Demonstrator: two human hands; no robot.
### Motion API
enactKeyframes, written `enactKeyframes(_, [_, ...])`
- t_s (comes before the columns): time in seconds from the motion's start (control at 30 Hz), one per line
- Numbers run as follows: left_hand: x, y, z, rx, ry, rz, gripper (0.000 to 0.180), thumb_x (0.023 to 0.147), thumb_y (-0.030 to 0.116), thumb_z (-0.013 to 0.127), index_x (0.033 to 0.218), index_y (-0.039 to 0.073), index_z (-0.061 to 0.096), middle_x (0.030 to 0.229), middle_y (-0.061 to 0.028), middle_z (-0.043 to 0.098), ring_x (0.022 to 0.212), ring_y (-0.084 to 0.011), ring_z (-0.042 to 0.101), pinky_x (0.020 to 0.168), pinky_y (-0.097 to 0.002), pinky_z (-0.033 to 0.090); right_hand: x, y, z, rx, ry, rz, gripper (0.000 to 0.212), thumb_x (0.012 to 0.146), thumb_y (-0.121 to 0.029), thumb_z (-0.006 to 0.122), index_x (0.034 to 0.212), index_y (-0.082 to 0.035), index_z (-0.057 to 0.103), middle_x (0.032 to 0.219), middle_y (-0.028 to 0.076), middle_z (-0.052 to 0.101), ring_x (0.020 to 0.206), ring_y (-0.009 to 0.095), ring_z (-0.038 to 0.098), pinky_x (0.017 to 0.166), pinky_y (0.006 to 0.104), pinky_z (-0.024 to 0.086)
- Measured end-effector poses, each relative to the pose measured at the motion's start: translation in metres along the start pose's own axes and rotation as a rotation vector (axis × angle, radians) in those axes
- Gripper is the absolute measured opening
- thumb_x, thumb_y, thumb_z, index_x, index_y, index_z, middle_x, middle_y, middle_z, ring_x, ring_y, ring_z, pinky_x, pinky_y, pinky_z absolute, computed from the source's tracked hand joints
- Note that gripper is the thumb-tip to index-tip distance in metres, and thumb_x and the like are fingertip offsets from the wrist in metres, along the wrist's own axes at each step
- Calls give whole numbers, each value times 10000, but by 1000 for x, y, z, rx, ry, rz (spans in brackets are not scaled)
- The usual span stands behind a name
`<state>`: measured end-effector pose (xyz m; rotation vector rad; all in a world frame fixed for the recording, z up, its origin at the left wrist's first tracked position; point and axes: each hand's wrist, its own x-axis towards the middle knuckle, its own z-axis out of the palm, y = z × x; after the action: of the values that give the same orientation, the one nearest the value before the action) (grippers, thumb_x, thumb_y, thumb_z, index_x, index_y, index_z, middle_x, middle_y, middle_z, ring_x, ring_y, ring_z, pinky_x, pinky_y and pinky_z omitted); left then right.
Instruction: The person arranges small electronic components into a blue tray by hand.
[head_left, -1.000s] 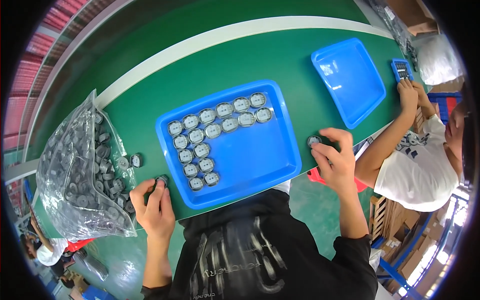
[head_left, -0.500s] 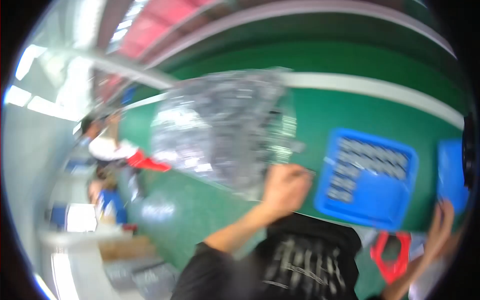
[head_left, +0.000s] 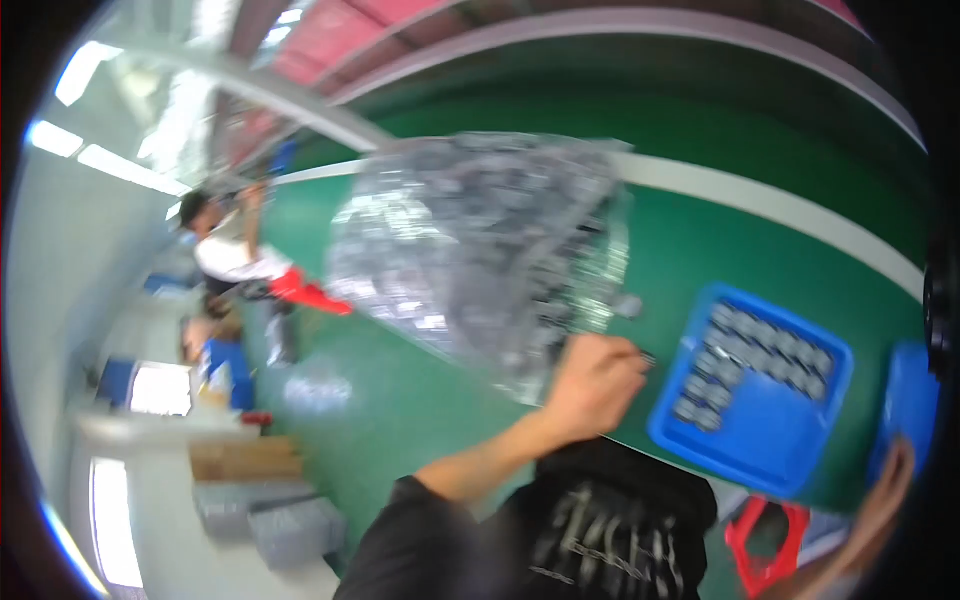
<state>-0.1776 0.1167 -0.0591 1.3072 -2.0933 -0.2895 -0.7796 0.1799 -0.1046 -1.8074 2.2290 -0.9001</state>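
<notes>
My left hand (head_left: 598,388) is closed in a pinch, with a small dark part (head_left: 647,360) showing at its fingertips. It is beside the near right corner of a large clear plastic bag (head_left: 470,240) full of grey parts. One loose grey part (head_left: 628,305) lies by the bag's right side. To the right of this hand, a blue tray (head_left: 765,475) holds rows of small grey parts along its far and left sides. At the right rim of the picture, my right hand (head_left: 893,480) grips the near edge of a second blue tray (head_left: 905,405), partly cut off; its fingers are blurred.
The bag and trays lie on a green table (head_left: 700,235) with a pale strip (head_left: 780,205) behind. A red frame-like object (head_left: 765,545) is below the first tray. At the left stands another person (head_left: 235,255) with red sleeves; cardboard (head_left: 245,460) and grey boxes (head_left: 295,530) are nearer.
The whole view has shifted and turned slightly, so the bag and trays appear farther right and lower. My left hand keeps its pinch by the bag; my right hand stays at the second tray.
</notes>
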Motion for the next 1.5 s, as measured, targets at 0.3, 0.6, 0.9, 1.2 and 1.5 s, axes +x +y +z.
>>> enactKeyframes(0.3, [4,0,-1,-24,-53,-79,206,859,-35,694,1063,-14,708,1116,-157,647,1037,-326,635,923,-388,500,15,-169,13,148,55,71,91,951,-33,674,1011,28,645,1044,128,703,1045,241,686,920,333,510])
enactKeyframes(0.6, [4,-4,-2,-63,-34,-49,189,868,-42,675,1055,-24,692,1120,-159,633,1049,-326,625,938,-400,491,21,-168,13,501,66,321,75,978,-56,662,987,18,660,1112,85,706,1229,248,621,1031,369,468])
enactKeyframes(0.9, [58,62,12,-210,-50,335,276,696,-40,771,957,49,766,984,-89,618,865,-283,583,737,-385,469,10,-265,32,158,-194,-477,140,768,-52,792,864,-47,690,1089,106,601,1069,340,562,915,436,464])
enactKeyframes(1.2, [85,67,61,-129,-179,372,209,713,-18,783,913,37,753,924,-58,599,908,-265,546,790,-390,437,12,-277,89,62,-311,-674,112,753,-58,761,844,-51,694,893,58,564,912,270,536,796,402,441])
enactKeyframes(1.5, [91,60,60,-111,-193,315,228,706,8,803,926,46,757,959,-57,594,938,-270,545,819,-386,441,26,-282,101,95,-303,-738,111,761,-45,752,857,-57,696,909,65,574,927,276,549,818,397,449])
